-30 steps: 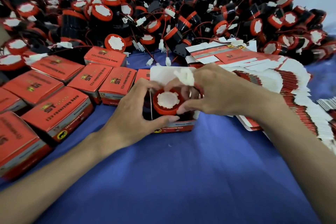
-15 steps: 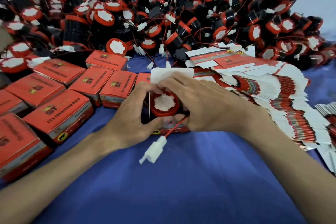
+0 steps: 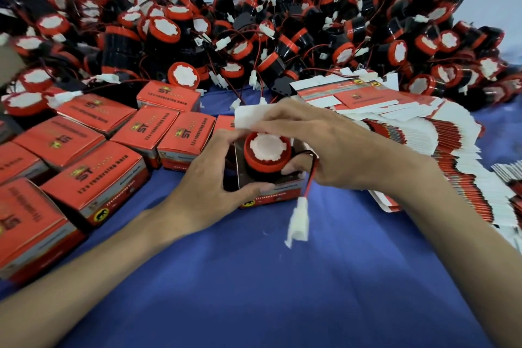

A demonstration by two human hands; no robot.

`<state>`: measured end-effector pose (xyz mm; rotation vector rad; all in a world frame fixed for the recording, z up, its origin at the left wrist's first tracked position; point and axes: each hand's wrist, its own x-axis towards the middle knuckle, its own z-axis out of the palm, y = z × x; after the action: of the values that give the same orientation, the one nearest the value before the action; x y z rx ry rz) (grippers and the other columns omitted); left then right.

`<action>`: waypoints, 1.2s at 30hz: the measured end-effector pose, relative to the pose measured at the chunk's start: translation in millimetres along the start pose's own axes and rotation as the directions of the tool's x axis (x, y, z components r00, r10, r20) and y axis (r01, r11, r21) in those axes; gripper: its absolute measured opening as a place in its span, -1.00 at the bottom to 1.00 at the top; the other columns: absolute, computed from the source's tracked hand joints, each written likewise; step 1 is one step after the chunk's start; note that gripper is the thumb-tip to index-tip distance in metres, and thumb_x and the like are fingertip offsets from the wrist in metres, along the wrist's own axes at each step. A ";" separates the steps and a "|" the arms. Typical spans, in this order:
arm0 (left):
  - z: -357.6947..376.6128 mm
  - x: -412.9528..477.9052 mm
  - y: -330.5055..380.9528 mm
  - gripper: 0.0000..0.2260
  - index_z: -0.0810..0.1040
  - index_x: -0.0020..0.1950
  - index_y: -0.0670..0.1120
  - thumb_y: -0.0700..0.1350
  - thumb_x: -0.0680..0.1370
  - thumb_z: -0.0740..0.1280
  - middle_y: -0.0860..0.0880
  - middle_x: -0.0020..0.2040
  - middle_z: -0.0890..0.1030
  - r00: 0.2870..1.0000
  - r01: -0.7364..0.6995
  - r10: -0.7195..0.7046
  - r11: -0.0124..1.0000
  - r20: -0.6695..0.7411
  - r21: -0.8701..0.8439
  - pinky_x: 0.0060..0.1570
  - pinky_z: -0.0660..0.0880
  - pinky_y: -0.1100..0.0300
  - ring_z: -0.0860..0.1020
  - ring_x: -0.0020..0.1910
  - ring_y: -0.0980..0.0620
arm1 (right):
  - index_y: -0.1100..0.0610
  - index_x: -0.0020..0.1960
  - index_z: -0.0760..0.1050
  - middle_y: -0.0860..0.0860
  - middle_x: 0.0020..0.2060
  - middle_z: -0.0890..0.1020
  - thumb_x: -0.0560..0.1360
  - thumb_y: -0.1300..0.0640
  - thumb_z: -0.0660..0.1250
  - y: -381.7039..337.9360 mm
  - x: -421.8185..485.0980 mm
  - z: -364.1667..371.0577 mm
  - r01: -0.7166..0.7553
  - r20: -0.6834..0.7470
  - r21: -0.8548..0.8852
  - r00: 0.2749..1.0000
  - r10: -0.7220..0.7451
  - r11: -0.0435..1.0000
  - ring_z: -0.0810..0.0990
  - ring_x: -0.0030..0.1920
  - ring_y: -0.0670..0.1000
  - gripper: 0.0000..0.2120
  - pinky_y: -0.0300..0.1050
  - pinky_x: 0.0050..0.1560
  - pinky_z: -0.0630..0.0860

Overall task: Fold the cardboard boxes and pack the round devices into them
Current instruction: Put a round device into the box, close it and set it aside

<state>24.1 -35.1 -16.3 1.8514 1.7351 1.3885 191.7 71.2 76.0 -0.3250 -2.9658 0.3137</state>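
An open red cardboard box [image 3: 269,198] stands on the blue cloth at the centre, its white lid flap [image 3: 248,118] raised at the back. A round black device with a red rim and white face [image 3: 267,151] sits in the box, its top above the rim. My left hand [image 3: 210,178] grips the box's left side, thumb on the front edge. My right hand [image 3: 319,144] curls round the device from the right and back. The device's red and black wire runs out over the box's right front corner, ending in a white plug [image 3: 298,219] that hangs in front.
Several closed red boxes [image 3: 96,175] lie in rows at the left. A fanned stack of flat unfolded boxes [image 3: 423,133] lies at the right. A big heap of round devices with wires [image 3: 282,34] fills the back. Blue cloth [image 3: 254,291] covers the near area.
The white plug and its wire have swung from the box's front left to its front right. The device sits higher in the box, and my right hand has shifted to its right side.
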 end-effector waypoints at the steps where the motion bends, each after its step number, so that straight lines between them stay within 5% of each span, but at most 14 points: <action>1: 0.1 -0.5 -0.2 -0.42 0.25 0.25 0.22 0.28 0.32 0.39 0.25 0.17 0.41 1.000 -0.003 0.003 1.000 0.002 0.012 0.07 0.30 0.55 0.39 0.15 0.42 | 0.07 0.38 0.43 -0.03 0.26 0.47 0.40 0.34 0.42 0.4 0.3 -0.2 0.005 0.006 -0.035 1.000 -0.005 0.999 0.39 0.27 -0.01 -0.42 0.08 0.20 0.41; 8: 0.0 -0.9 -0.9 -0.37 0.30 0.29 0.12 0.26 0.32 0.43 0.22 0.19 0.42 1.000 -0.003 0.003 0.999 0.019 0.035 0.10 0.29 0.55 0.39 0.18 0.42 | 0.06 0.32 0.50 -0.03 0.23 0.53 0.42 0.36 0.39 -1.1 1.0 3.2 -0.022 0.030 -0.100 0.999 0.025 0.995 0.46 0.24 0.02 -0.50 0.10 0.15 0.44; 11: 0.1 -1.9 -1.1 -0.41 0.29 0.25 0.15 0.30 0.31 0.38 0.27 0.17 0.41 1.000 0.014 -0.014 0.998 -0.001 0.054 0.07 0.27 0.57 0.37 0.15 0.45 | 0.09 0.13 0.58 -0.01 -0.05 0.49 0.40 0.11 0.51 1.3 -1.6 -3.8 -0.095 -0.128 -0.193 0.989 0.071 0.977 0.47 -0.04 0.04 -0.68 0.01 -0.05 0.45; 14: -0.4 -2.3 -2.9 -0.42 0.29 0.23 0.17 0.32 0.30 0.38 0.35 0.18 0.37 0.999 0.031 -0.032 0.998 0.012 0.055 0.08 0.27 0.58 0.35 0.16 0.48 | 0.13 -0.24 0.53 -0.05 -0.36 0.46 0.37 0.07 0.54 1.7 -0.3 -9.4 -0.126 -0.219 -0.177 0.972 0.086 0.976 0.39 -0.31 0.01 -0.79 -0.06 -0.25 0.37; 18: -1.8 -1.4 -1.8 -0.53 0.28 0.20 0.24 0.29 0.36 0.32 0.36 0.17 0.39 0.999 0.027 -0.028 0.999 0.031 0.036 0.09 0.29 0.54 0.37 0.18 0.42 | 0.24 -0.15 0.64 0.07 -0.32 0.61 0.45 0.18 0.46 -0.3 2.9 -8.8 -0.085 -0.225 -0.161 0.973 0.047 0.983 0.42 -0.31 0.00 -0.89 -0.06 -0.22 0.39; 24: -2.6 -2.1 -2.1 -0.62 0.30 0.20 0.24 0.23 0.42 0.28 0.24 0.16 0.47 0.998 0.037 -0.036 0.999 0.052 -0.020 0.10 0.37 0.42 0.45 0.17 0.29 | 0.24 -0.06 0.56 0.10 -0.25 0.56 0.48 0.34 0.33 -11.8 6.6 4.8 -0.078 -0.229 -0.176 0.973 0.036 0.981 0.48 -0.25 0.11 -0.93 -0.03 -0.22 0.36; 30: -1.4 -1.4 0.4 -0.66 0.34 0.23 0.17 0.14 0.48 0.26 0.19 0.11 0.52 1.000 0.008 -0.006 0.997 0.031 -0.075 0.09 0.41 0.34 0.51 0.12 0.21 | 0.22 -0.04 0.57 0.05 -0.17 0.48 0.51 0.07 0.31 -19.9 10.4 19.7 -0.196 -0.281 -0.121 0.947 0.156 0.973 0.44 -0.21 0.07 -0.79 -0.10 -0.16 0.35; 34: -1.6 -1.5 0.2 -0.61 0.34 0.22 0.18 0.14 0.42 0.31 0.15 0.11 0.54 0.999 0.028 -0.025 0.994 0.035 -0.103 0.10 0.46 0.22 0.54 0.12 0.15 | 0.24 -0.16 0.58 0.12 -0.34 0.58 0.54 0.15 0.28 -23.0 13.2 26.1 -0.205 -0.325 -0.199 0.936 0.132 0.958 0.51 -0.35 0.17 -0.80 -0.01 -0.35 0.39; 36: -1.8 -0.8 1.2 -0.58 0.34 0.24 0.15 0.09 0.42 0.35 0.14 0.11 0.54 1.000 0.012 -0.009 0.993 0.025 -0.116 0.12 0.42 0.30 0.52 0.12 0.16 | 0.21 -0.04 0.61 0.11 -0.26 0.60 0.57 0.13 0.22 -25.4 13.6 29.0 -0.235 -0.297 -0.184 0.939 0.174 0.955 0.53 -0.28 0.17 -0.78 0.03 -0.28 0.41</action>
<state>23.7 -36.8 -14.9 1.7874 1.6147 1.4249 168.8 44.6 55.2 -0.6512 -2.6921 -0.0364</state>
